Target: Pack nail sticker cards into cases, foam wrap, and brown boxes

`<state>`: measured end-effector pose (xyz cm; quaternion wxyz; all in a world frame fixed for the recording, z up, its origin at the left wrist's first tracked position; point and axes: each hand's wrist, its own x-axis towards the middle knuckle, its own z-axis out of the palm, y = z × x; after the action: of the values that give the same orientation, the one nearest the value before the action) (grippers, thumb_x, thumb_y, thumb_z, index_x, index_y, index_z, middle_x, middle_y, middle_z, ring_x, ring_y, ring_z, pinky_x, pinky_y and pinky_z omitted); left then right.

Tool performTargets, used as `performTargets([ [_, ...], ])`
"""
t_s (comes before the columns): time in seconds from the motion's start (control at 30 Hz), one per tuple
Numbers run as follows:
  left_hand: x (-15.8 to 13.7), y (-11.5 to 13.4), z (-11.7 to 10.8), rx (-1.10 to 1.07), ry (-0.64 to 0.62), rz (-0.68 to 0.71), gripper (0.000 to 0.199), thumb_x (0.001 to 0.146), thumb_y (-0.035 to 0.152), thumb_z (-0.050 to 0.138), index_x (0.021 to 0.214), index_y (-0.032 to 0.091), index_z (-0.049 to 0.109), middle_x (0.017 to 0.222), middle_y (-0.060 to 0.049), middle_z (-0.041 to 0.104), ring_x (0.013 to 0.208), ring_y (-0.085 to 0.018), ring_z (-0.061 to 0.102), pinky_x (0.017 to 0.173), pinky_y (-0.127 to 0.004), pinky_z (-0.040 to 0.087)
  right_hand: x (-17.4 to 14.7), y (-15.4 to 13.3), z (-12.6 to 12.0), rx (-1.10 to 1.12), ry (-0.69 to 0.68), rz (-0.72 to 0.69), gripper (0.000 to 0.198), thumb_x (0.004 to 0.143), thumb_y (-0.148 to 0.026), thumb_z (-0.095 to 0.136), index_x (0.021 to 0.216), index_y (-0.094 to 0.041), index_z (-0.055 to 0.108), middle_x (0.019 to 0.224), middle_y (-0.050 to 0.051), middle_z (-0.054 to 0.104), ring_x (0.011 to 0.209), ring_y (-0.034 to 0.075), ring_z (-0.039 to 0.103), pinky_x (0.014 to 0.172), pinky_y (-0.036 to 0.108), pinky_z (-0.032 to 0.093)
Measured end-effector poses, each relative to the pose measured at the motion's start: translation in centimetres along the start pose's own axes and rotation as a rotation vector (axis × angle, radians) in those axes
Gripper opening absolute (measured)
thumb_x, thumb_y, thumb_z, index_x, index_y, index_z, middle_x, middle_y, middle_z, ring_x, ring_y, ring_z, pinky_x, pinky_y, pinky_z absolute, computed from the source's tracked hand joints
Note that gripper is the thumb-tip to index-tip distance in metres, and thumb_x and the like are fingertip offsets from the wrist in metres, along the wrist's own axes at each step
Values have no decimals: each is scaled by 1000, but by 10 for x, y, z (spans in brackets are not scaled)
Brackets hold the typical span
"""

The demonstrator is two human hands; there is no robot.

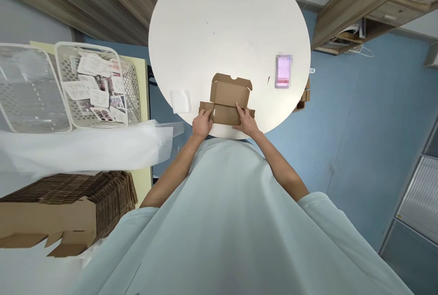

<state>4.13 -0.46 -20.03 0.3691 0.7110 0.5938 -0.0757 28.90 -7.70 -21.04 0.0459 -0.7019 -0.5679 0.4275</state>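
Cardboard box (230, 94) is right in front of you in the head view, on the near part of the round white table (226, 21), between your two hands w/ its lid opened away from you. Prob v. light, fairly stiff across the panels but bendy at the creases, so lean there and it'd fold. Not slippery imo, and not fragile apart from the thin flaps, which could crumple if you yank. Best holds are prob the side walls close to the creases, not the flap tips.

Your left hand (202, 123) has its fingers bent over the left side flap, looks like it's pinching it. Your right hand (248, 122) has index and thumb spread apart at the right end, index on the card near the crease; can't tell if it's gripping or just pressing.

Tabletop looks smooth, so it might slide a bit, FYI. White packet (180, 101) sits left of the box, phone-looking thing (284, 71) (blurred) off to the right. Over on your left: yellow side table (145, 158) w/ a basket (132, 89) of printed cards, white wrap (85, 149) and a stack of folded boxes (114, 203). Blue floor (359, 103) on the right, wooden cabinet (356, 7) up top.
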Motion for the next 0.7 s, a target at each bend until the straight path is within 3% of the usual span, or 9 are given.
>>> performTargets([
  [0.13,3,3,-4,28,-10,23,53,104,14,52,155,21,66,147,-17,69,127,-37,73,110,-49,58,2,-1,-2,-13,-8,23,135,87,-31,95,185,-45,3,168,18,44,136,40,68,105,57,67],
  [0.23,2,-1,-6,-59,126,92,48,104,14,54,150,20,66,143,-16,69,133,-35,67,117,-48,54,2,-2,-3,-12,-16,39,129,88,-30,94,185,-43,10,167,19,43,131,40,70,104,58,66],
  [0.33,2,-8,-8,-50,262,-40,50,102,22,65,152,21,62,147,-18,64,143,-38,60,124,-52,50,2,-2,-2,-13,-5,33,127,89,-31,93,185,-43,11,166,18,45,128,38,71,103,57,67],
  [0.43,3,-13,-11,16,190,-178,35,101,28,66,136,24,70,143,-18,67,142,-40,62,120,-56,54,3,-1,-1,-10,9,24,128,88,-35,94,185,-43,10,165,18,47,127,38,71,102,57,67],
  [0.57,0,-11,-14,-21,116,-153,23,103,24,59,123,23,72,134,-15,75,120,-34,74,110,-50,59,4,0,0,-2,21,15,130,87,-39,96,185,-43,12,166,18,47,129,40,70,101,56,67],
  [0.7,-8,6,-12,-116,38,-126,25,104,36,69,124,21,69,111,-12,82,109,-32,79,103,-44,59,5,-1,0,6,17,28,128,85,-36,97,185,-42,16,168,19,46,131,42,69,102,57,66],
])
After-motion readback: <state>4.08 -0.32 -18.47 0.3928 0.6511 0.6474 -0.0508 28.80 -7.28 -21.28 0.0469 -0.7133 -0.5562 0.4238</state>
